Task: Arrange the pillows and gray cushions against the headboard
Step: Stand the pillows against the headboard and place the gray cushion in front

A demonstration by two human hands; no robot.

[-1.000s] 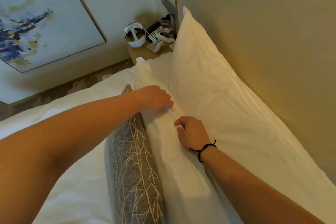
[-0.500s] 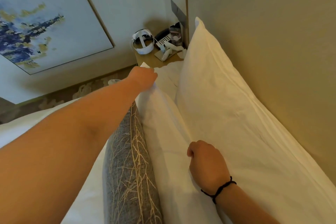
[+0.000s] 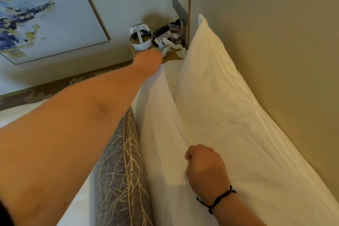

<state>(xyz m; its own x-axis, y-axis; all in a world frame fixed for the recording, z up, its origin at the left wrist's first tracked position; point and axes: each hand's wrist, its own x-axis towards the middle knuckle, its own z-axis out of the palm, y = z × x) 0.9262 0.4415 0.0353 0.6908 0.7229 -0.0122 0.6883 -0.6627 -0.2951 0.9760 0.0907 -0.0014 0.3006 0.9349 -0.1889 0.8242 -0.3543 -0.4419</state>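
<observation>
A large white pillow (image 3: 229,108) leans against the beige headboard (image 3: 275,42). A second white pillow (image 3: 161,134) stands on edge in front of it. A gray cushion (image 3: 119,174) with a pale branch pattern stands against that second pillow's front. My left hand (image 3: 148,60) reaches along the second pillow to its far top corner and grips it there; the fingers are hidden behind the hand. My right hand (image 3: 205,169), a black cord at its wrist, is closed in a fist on the near top edge of the same pillow, pinching the fabric.
A wooden nightstand (image 3: 170,55) at the bed's far end holds a white headset (image 3: 140,37), a phone and white controllers. A framed abstract painting (image 3: 42,14) hangs on the wall to the left. White bedding (image 3: 18,113) lies left of the cushion.
My left hand slid from the middle of the front pillow's top edge out to its far corner. My right hand drew back toward me along the same edge, stretching the pillow.
</observation>
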